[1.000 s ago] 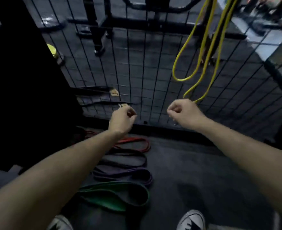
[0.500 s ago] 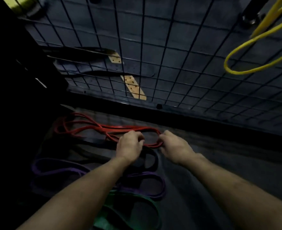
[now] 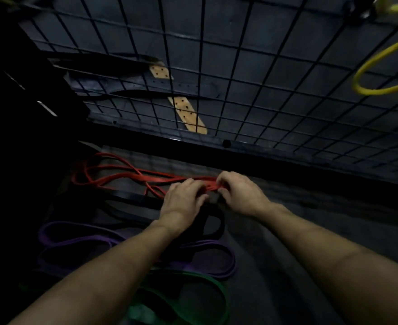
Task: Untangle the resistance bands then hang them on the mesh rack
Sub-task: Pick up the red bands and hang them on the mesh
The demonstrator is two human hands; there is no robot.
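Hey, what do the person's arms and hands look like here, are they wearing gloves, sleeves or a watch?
Both arms are bare from the frame edge to the wrists: no sleeves show. The left hand and right hand wear no gloves, and no watch, bracelet or ring is visible, though the dim light could hide small details on the fingers.

Matt rubbery red band [image 3: 127, 178], black wire mesh rack [image 3: 240, 66]
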